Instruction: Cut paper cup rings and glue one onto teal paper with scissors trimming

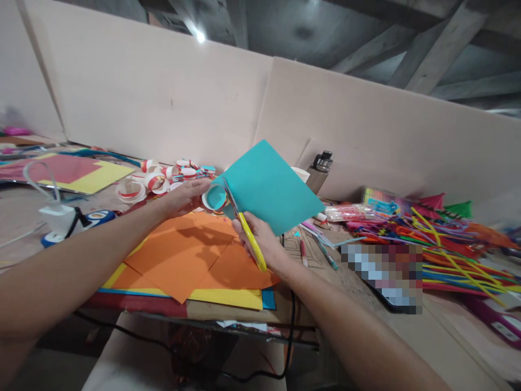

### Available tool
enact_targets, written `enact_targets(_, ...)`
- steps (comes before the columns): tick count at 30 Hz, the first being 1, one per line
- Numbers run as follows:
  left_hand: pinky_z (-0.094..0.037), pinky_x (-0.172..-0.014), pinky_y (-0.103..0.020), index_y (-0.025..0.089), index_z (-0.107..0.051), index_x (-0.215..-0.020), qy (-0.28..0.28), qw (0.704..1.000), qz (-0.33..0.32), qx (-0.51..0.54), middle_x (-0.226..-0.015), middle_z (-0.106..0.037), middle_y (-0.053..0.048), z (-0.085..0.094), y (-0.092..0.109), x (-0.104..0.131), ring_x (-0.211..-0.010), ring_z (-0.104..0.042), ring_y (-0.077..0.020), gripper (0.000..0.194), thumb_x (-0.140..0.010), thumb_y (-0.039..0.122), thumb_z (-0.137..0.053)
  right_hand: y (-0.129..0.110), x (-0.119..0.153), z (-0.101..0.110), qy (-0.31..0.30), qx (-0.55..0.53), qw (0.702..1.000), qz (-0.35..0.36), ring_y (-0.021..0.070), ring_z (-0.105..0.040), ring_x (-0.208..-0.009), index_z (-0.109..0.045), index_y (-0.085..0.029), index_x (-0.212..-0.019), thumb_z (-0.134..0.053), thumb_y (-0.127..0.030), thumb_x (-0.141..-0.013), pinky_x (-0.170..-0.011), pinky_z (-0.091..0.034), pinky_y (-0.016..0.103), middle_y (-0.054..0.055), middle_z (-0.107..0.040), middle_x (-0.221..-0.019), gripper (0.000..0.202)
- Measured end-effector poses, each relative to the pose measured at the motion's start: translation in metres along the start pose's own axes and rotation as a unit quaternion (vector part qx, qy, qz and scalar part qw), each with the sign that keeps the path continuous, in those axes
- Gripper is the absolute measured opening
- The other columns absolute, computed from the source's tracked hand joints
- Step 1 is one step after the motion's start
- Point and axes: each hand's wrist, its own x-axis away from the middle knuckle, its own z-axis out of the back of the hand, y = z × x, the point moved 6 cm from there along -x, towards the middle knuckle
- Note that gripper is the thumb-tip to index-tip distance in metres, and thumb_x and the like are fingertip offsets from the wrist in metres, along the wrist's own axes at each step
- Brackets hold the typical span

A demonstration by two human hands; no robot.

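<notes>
In my left hand [188, 196], the fingers are closed on one corner of a teal sheet of paper [268, 182]. A white round paper ring [204, 200] lies at that same corner, by my fingertips, with teal showing inside it. My right hand [260, 233] is wrapped round a pair of scissors [251, 239] with yellow handles. Their blades point up and left, touching the teal sheet just right of the ring. The sheet is held up above orange paper sheets [166, 255] on the table. Whether the blades are apart is hard to make out.
White and red paper rings [157, 182] cluster at the back left. A white plug [57, 220] sits on a blue-and-white power block. Pipe cleaners [459, 266] and a blurred-out phone [382, 277] lie at right. A bottle [320, 171] stands behind. A black cable [292, 326] hangs over the front edge.
</notes>
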Motion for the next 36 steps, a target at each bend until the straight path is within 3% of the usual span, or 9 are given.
enact_targets(5, -0.056, -0.057, -0.027, 0.012, -0.069, -0.084, -0.031, 0.999, -0.003, -0.005, -0.076, -0.071, -0.007, -0.0062, 0.0013, 0.0005, -0.064, -0.068, -0.0182, 0.041, -0.075, 0.052, -0.073, -0.0005, 0.0013, 0.0017, 0.008, 0.029, 0.999, 0.025, 0.0098, -0.046, -0.052, -0.045, -0.023, -0.081, -0.051, -0.054, -0.089, -0.048, -0.034, 0.02, -0.005, -0.049, -0.064, 0.032)
enact_targets(26, -0.057, -0.063, -0.026, 0.015, -0.071, -0.087, 0.017, 1.0, -0.008, 0.003, -0.078, -0.07, -0.004, -0.0045, 0.0081, 0.002, -0.065, -0.065, -0.0141, 0.04, -0.071, 0.051, -0.077, -0.004, -0.0011, 0.0009, -0.004, 0.003, 1.0, 0.027, 0.0101, -0.043, -0.051, -0.049, -0.021, -0.079, -0.05, -0.063, -0.087, -0.045, -0.032, 0.021, -0.003, -0.047, -0.06, 0.043)
enact_targets(36, -0.056, -0.067, -0.03, 0.014, -0.071, -0.092, 0.038, 0.999, -0.012, -0.012, -0.084, -0.072, -0.008, -0.0008, 0.0091, 0.0012, -0.071, -0.067, -0.0178, 0.034, -0.078, 0.045, -0.07, -0.0019, -0.0004, -0.0008, -0.004, -0.008, 1.0, 0.015, 0.0094, -0.042, -0.05, -0.048, -0.022, -0.08, -0.051, -0.06, -0.087, -0.044, -0.031, 0.02, -0.005, -0.046, -0.06, 0.039)
